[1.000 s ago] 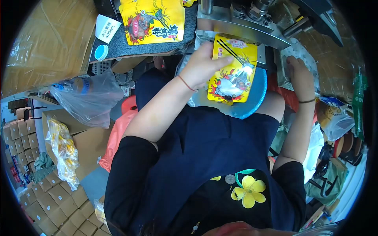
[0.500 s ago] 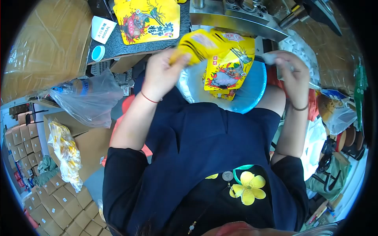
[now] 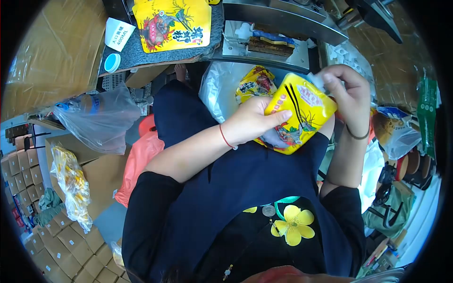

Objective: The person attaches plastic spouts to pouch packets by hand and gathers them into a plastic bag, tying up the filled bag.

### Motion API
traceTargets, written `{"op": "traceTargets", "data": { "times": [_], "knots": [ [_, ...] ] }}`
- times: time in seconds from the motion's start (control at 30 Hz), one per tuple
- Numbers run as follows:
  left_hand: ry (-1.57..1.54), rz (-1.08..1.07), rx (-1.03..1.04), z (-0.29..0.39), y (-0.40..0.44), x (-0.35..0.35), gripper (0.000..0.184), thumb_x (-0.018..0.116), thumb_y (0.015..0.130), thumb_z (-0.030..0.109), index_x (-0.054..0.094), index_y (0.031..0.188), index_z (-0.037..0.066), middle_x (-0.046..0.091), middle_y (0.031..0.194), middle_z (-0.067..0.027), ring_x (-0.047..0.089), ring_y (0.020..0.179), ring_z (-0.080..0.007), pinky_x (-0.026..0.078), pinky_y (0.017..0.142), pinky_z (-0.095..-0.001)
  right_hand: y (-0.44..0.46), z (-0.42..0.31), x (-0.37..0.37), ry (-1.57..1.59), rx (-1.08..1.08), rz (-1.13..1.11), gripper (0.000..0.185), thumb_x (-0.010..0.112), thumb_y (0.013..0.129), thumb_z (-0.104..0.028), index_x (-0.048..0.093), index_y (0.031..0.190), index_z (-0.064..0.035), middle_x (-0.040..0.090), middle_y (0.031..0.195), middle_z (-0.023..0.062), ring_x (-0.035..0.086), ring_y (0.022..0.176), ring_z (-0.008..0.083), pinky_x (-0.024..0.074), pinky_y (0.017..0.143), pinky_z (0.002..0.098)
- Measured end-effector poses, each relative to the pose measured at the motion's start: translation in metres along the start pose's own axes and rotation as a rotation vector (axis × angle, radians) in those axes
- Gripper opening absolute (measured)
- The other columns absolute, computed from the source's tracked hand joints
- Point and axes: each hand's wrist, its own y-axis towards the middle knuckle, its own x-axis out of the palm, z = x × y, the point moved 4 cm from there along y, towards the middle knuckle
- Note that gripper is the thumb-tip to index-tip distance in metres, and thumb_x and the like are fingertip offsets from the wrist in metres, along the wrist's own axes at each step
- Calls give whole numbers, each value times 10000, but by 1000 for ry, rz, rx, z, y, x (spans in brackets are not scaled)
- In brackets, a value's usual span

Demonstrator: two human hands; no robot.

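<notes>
A yellow printed pouch [image 3: 302, 111] is tilted above my lap, gripped at its left side by my left hand [image 3: 257, 118], thumb on its printed face. My right hand [image 3: 347, 87] pinches a small whitish translucent piece [image 3: 317, 82] against the pouch's upper right corner. Behind the pouch, a plastic-lined blue basin [image 3: 219, 89] holds another yellow pouch [image 3: 257, 81]. More yellow pouches [image 3: 174, 28] lie stacked on the grey-covered table [image 3: 188, 56] at the upper left.
A metal press [image 3: 283, 19] stands over a plate with a wooden block [image 3: 271, 46]. On the table are a labelled white card [image 3: 119, 34] and a blue-white cap [image 3: 112, 62]. White pieces fill a tray [image 3: 347, 59] at right. Clear bags and cardboard boxes [image 3: 61, 245] lie at left.
One pouch has left the press area and another is now in my left hand, nearer my lap. My right hand has brought the small whitish piece to the pouch's corner.
</notes>
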Motion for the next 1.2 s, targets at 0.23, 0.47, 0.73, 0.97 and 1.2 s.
{"op": "traceTargets", "data": {
  "times": [0.23, 0.47, 0.73, 0.97, 1.2],
  "knots": [
    [21, 42, 57, -3, 8, 2, 345, 691, 974, 272, 678, 1173, -9, 741, 1049, -76, 679, 930, -113, 542, 823, -277, -1, 3, 5, -33, 101, 3, 180, 699, 947, -150, 673, 880, 14, 654, 774, 13, 585, 731, 64, 459, 654, 223],
    [-127, -79, -92, -6, 9, 0, 311, 686, 956, 100, 636, 1235, -30, 710, 1190, -111, 685, 1049, -169, 543, 949, -321, 2, 7, -24, -521, 0, 31, 247, 602, 992, -215, 605, 1189, -65, 687, 970, 189, 688, 893, 347, 527, 810, 403],
    [-281, 145, 17, 30, 33, -60, 324, 689, 908, 9, 620, 1216, -64, 709, 1161, -152, 711, 1007, -205, 574, 896, -346, 10, 105, -64, -944, 122, -185, 221, 658, 881, -145, 635, 1093, -88, 647, 976, 213, 621, 942, 421, 483, 812, 489],
    [1410, 1052, 968, 102, -11, -136, 635, 667, 951, 332, 412, 1398, -41, 469, 1365, -292, 495, 1237, -403, 406, 1045, -503, -4, 94, -58, -921, -61, 129, 183, 537, 955, -92, 605, 1120, -50, 641, 1001, 226, 613, 951, 439, 482, 829, 481],
    [1323, 651, 567, 72, -48, -154, 319, 670, 955, 219, 649, 1201, 18, 694, 1090, -138, 657, 980, -242, 507, 880, -361, -8, 56, -37, -742, -44, 255, 191, 525, 1003, -107, 602, 1159, -28, 665, 1106, 220, 635, 1020, 417, 508, 849, 445]
  ]
}}
